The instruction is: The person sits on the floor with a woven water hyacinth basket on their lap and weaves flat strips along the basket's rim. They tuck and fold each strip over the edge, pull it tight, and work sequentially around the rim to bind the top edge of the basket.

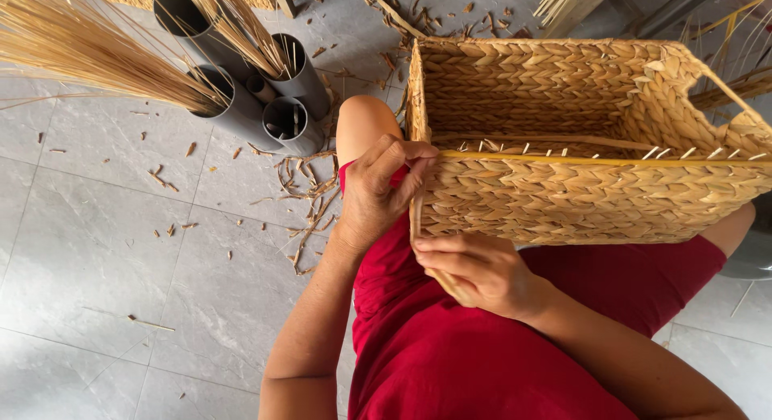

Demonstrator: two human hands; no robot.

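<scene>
Floor: grey marble tiles [96, 251], straw scraps.
Basket: tan rectangular woven seagrass basket [579, 147] on lap; light, stiff-ish; hold near corner.
Left hand [382, 191]: grip closed, pinching basket corner.
Right hand [474, 267]: grip closed on pale flat weaving strand [416, 219] below corner; pliable, likely brittle.

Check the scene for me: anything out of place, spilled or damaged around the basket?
Scraps of dry fibre litter the floor left of the basket, thickest beside the grey tubes. Along the basket's near rim, pale stick ends poke up unfinished. The left hand and right hand pinch a strand at its corner. No damage shows.
</scene>
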